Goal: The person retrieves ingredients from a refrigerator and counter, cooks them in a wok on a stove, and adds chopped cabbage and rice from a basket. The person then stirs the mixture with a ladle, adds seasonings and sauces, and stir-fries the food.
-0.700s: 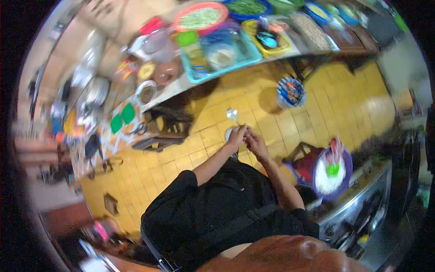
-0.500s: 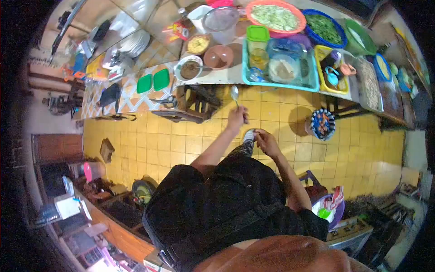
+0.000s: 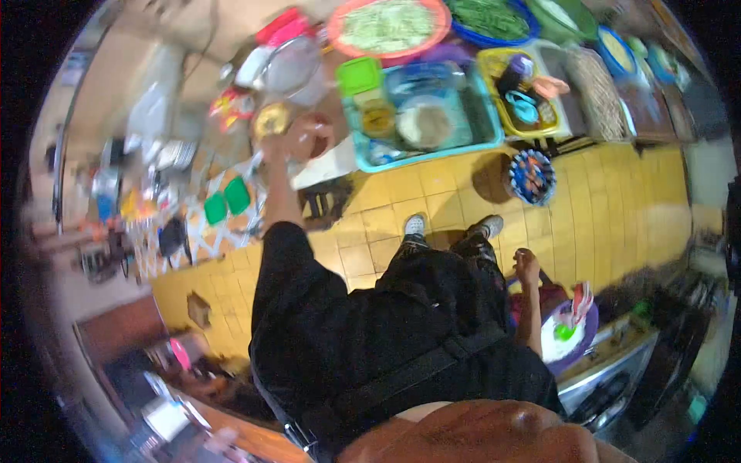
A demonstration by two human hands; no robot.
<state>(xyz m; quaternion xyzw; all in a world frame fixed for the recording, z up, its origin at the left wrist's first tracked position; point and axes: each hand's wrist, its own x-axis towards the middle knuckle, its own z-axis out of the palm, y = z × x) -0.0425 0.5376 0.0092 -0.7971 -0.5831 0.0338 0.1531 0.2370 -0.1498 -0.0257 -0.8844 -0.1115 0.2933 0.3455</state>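
Observation:
My left hand (image 3: 275, 150) reaches out over the counter at the upper left, beside the brown bowl (image 3: 312, 136) and just below a small bowl of yellow food (image 3: 272, 120). Motion smears its fingers, so what it holds, if anything, cannot be made out. Away from the counter, my right hand (image 3: 526, 265) hangs low over the floor with loosely curled fingers slightly apart and nothing visible in it. Near it stands a purple basin (image 3: 593, 333) with white contents, a green item and a red-and-white packet.
A turquoise tray (image 3: 488, 116) holds containers; beside it is a yellow basket (image 3: 509, 130). Behind lies a pink basin of chopped greens (image 3: 386, 29). Two green lids (image 3: 237, 196) rest on the tiled counter. A lined bucket (image 3: 532, 177) stands on the yellow floor.
My left hand, which held a spoon over the floor, has moved up and left over the counter. My right hand has moved right, away from the left. The view has shifted and tilted.

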